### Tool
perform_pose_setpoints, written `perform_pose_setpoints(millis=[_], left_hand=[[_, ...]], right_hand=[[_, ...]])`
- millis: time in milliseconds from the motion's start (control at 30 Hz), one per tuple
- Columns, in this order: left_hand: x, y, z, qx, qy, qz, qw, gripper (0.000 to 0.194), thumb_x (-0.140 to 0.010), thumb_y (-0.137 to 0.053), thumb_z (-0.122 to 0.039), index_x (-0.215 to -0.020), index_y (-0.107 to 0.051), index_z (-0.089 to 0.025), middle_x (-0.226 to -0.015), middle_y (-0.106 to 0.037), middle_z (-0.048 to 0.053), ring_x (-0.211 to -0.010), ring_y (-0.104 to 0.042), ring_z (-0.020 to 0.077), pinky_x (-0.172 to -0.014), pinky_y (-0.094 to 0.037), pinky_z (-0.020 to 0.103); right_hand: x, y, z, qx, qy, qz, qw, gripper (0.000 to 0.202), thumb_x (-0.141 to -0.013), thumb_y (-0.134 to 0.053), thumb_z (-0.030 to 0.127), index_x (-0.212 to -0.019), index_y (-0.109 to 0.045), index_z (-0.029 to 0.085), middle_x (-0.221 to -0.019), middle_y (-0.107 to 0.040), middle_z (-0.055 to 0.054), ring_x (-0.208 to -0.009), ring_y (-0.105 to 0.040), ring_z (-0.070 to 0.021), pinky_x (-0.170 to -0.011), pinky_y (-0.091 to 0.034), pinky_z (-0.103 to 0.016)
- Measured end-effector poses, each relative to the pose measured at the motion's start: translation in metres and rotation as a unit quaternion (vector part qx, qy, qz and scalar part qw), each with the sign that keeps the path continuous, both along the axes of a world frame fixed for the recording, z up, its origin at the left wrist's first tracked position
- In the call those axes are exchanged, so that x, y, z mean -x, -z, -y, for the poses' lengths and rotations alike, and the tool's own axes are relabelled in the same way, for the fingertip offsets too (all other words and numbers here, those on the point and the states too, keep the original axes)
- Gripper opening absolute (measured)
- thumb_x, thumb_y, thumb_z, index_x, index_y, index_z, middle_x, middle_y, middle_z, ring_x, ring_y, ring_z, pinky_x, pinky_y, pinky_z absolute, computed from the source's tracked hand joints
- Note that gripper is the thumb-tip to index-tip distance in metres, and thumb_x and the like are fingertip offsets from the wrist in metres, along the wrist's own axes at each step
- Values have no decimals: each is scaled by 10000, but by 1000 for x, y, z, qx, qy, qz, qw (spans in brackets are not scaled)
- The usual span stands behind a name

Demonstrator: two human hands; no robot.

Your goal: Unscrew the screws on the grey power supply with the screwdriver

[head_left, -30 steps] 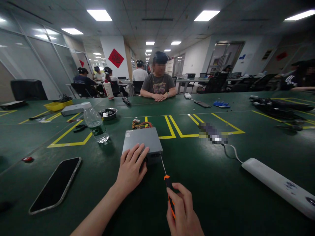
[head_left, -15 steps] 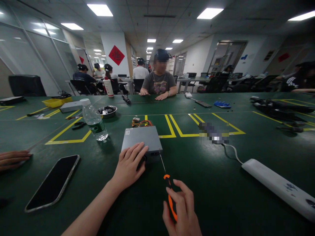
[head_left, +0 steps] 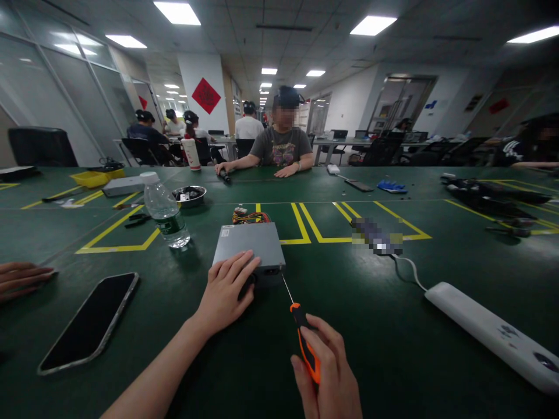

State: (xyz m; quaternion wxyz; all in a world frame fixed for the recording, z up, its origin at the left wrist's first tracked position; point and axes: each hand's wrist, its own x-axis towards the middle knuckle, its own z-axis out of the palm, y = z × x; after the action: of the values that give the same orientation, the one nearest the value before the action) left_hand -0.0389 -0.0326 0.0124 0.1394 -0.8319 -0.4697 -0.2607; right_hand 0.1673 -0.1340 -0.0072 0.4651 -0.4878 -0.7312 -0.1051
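Now | left hand (head_left: 225,291) flat on grey box (head_left: 248,247) | right hand (head_left: 327,378) grips screwdriver (head_left: 301,334), tip at box

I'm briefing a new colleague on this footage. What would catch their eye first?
Centre foreground: the left hand rests on the near end of a grey metal box on the green table, while the right hand grips an orange-handled screwdriver whose tip meets the box's near right corner. Next come the dark phone at lower left and the white power strip at right.
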Motion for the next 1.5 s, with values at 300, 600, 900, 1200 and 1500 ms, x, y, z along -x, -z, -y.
perform_pose_setpoints(millis=[300,600,900,1200,1500], left_hand=[[0,-2,2,7,-6,-4,1000,504,-841,-471,-265,-1334,-371,-277,-1392,-421,31,-1252,-388,223,-979,-266,387],[-1,-3,2,14,-3,-2,1000,485,-849,-457,-274,-1327,-376,-274,-1400,-409,26,-1258,-378,216,-979,-260,385],[0,-1,2,13,-6,-2,1000,515,-838,-476,-268,-1340,-362,-275,-1397,-413,37,-1257,-377,235,-985,-272,400],[-2,-3,3,15,-4,8,1000,494,-850,-457,-261,-1336,-364,-280,-1398,-412,35,-1259,-377,224,-982,-265,398],[-2,-4,4,15,-6,3,1000,496,-846,-461,-255,-1332,-368,-278,-1397,-414,31,-1253,-384,222,-977,-272,396]], right_hand=[[0,-8,-1,-44,-67,125,989,254,-871,-469,110,-1100,-569,157,-1192,-576,-158,-1113,-549,-234,-811,-531,-304],[1,-2,2,8,-53,74,996,226,-891,-389,185,-1070,-509,117,-1215,-523,-216,-1114,-546,-254,-765,-555,-345],[-8,-7,1,-30,-8,86,996,253,-933,-390,180,-1161,-485,121,-1099,-626,-155,-952,-646,-198,-711,-564,-264],[-3,-6,5,-9,7,80,997,271,-919,-404,291,-1085,-511,105,-1089,-572,-192,-906,-631,-238,-673,-569,-351],[-5,-12,0,-21,-80,96,992,240,-893,-449,118,-1108,-551,144,-1176,-549,-168,-1024,-591,-210,-766,-544,-283]])
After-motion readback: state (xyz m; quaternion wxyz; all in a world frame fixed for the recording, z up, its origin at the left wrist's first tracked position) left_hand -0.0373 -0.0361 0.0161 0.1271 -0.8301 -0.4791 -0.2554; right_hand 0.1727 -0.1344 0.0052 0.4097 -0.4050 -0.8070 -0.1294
